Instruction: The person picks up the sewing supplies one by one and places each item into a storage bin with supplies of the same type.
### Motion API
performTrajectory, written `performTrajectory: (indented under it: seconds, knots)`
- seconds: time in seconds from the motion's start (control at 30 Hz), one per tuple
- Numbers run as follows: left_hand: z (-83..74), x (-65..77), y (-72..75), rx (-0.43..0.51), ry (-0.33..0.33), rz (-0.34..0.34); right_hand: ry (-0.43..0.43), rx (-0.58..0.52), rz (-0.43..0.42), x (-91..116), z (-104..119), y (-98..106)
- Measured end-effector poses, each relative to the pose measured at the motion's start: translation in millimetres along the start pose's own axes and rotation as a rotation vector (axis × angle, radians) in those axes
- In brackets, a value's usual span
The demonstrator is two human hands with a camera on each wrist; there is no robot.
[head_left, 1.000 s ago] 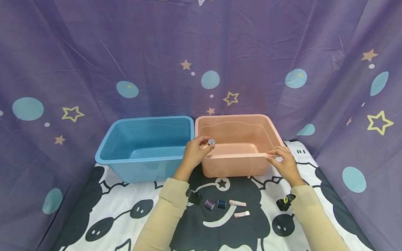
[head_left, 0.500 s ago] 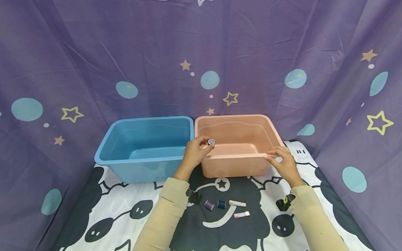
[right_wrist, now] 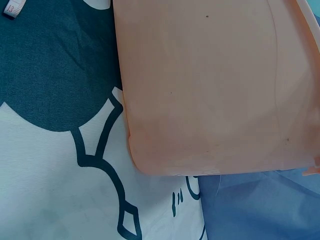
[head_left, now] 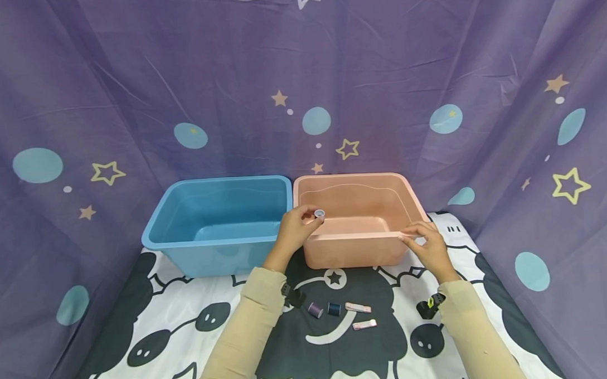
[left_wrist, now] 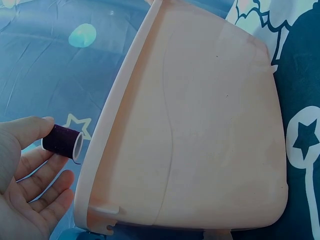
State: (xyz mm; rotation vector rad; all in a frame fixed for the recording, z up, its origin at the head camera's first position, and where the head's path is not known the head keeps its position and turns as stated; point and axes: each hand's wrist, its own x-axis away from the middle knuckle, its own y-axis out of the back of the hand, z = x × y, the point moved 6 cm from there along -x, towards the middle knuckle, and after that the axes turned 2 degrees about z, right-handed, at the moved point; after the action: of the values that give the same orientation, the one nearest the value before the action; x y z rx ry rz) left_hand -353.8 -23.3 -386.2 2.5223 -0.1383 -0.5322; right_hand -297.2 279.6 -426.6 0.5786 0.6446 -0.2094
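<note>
My left hand (head_left: pixel 296 229) pinches a spool of dark purple thread (left_wrist: pixel 62 142) between thumb and fingertips, above the near left part of the pink plastic tub (head_left: pixel 358 251). In the left wrist view the spool's white end faces the tub's rim, and the other fingers of the left hand (left_wrist: pixel 35 175) are loosely bent. At the tub's front right corner, my right hand (head_left: pixel 430 249) grips the rim, with its thumb on the near side and its fingers over the top. The right wrist view shows the tub's outer wall (right_wrist: pixel 215 90) but not the hand.
A blue tub (head_left: pixel 220 259) stands directly left of the pink one. Nearer me on the patterned cloth (head_left: pixel 187 316) lie a purple spool (head_left: pixel 315 310), a dark blue spool (head_left: pixel 334 309) and two small white-and-pink pieces (head_left: pixel 358 307). A purple curtain (head_left: pixel 369 70) hangs behind the tubs.
</note>
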Motion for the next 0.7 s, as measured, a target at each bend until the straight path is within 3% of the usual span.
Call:
performTrajectory:
  seconds: [0.23,0.7]
  knots:
    - [0.8,-0.7,-0.1,0.006,0.006,0.001,-0.014,0.013,0.011,0.5,-19.1,-1.6]
    - [1.0,-1.2,0.0,-0.001,-0.015,-0.006,0.001,0.016,0.010,0.4,-17.0,-0.5]
